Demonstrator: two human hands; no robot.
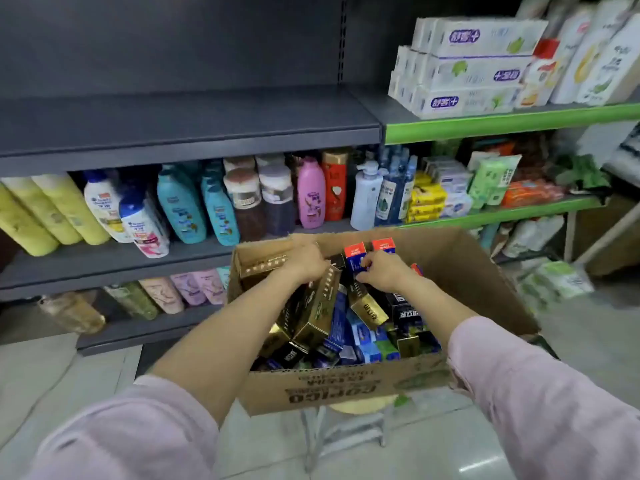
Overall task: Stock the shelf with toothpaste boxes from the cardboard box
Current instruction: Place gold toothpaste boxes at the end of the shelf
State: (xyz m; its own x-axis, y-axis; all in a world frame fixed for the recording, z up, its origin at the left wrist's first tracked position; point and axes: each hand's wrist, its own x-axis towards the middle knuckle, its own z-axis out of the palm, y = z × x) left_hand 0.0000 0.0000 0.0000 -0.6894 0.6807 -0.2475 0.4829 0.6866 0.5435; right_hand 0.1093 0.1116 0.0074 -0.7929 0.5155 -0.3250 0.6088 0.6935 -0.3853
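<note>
An open cardboard box [346, 386] stands on a stool in front of the shelves, packed with several gold, black and blue toothpaste boxes. Both my hands reach into it. My left hand [304, 263] is closed on the top end of a gold toothpaste box [317, 315] that leans upright in the pile. My right hand [381, 271] pinches a red-and-blue toothpaste box [355, 256] standing at the far side. The dark grey shelf [187, 123] above is bare. White toothpaste boxes [464, 67] are stacked on the green-edged shelf to the right.
Shampoo and lotion bottles [180, 206] fill the shelf just behind the cardboard box, with more bottles on the lowest shelf. Soap and tissue packs [491, 181] sit on the right-hand shelves. Wrapped packs [554, 282] lie on the tiled floor at the right.
</note>
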